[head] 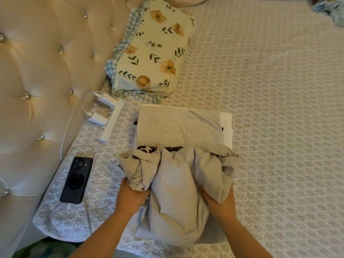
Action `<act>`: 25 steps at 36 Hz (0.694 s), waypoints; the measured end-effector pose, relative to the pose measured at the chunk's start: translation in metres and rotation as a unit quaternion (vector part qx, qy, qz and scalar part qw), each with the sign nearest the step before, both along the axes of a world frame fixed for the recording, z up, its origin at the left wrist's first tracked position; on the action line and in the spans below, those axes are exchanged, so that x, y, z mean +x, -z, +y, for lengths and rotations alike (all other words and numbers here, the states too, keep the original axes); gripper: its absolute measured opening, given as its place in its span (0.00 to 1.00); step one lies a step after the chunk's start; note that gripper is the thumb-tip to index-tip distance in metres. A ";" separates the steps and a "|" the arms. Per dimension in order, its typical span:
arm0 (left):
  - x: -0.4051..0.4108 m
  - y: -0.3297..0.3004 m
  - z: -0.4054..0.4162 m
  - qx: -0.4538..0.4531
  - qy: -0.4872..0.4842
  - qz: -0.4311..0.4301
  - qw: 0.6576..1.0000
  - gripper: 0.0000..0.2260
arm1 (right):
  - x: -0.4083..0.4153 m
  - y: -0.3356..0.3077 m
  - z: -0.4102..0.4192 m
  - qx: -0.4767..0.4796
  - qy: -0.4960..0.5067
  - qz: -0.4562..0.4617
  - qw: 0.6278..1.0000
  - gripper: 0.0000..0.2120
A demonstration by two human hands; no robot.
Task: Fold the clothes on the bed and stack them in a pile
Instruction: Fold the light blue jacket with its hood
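Landmark: the pile (179,128), a flat grey fold on top of white cloth, in the middle of the bed (279,108).
Shirt: a bunched grey shirt (173,185) lies just in front of the pile and touches its near edge.
Left hand (133,197): fingers closed, gripping the shirt's left side.
Right hand (221,202): fingers closed on the shirt's right side, partly under the cloth.
Pillow (154,51): flowery, behind the pile.
Phone (77,183): black, left of the pile.
Chargers (105,112): white, left of the pile, by the headboard (42,71).
More cloth (329,10): far behind the pile, to the right.
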State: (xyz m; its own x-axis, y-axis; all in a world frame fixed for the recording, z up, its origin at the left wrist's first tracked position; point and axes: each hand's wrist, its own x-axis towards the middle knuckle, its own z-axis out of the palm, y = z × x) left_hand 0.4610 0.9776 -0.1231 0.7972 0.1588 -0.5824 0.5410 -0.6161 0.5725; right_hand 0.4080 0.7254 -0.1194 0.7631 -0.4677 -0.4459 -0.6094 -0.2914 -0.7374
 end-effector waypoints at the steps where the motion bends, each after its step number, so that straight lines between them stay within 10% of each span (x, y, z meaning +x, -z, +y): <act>1: 0.004 -0.004 0.001 -0.015 -0.017 0.036 0.999 0.34 | 0.001 0.002 -0.001 0.015 -0.001 0.013 1.000 0.35; 9: 0.024 -0.026 0.019 -0.113 -0.140 0.140 0.974 0.35 | 0.011 -0.016 -0.036 0.257 0.081 0.092 0.959 0.30; 17: 0.027 -0.064 0.010 -0.109 -0.135 0.141 0.975 0.35 | 0.005 -0.054 -0.053 0.280 0.136 0.105 0.944 0.15; 25: 0.022 -0.111 -0.006 -0.096 -0.096 0.100 0.986 0.31 | -0.005 -0.101 -0.067 0.270 0.169 0.095 0.943 0.29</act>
State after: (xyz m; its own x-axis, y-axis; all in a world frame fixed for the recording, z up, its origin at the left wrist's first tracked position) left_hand 0.4830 0.9716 -0.0117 0.6291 0.1662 -0.7594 0.7509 -0.3824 0.5384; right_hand 0.4034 0.6579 -0.0186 0.4934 -0.3361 -0.8023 -0.7359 0.3304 -0.5910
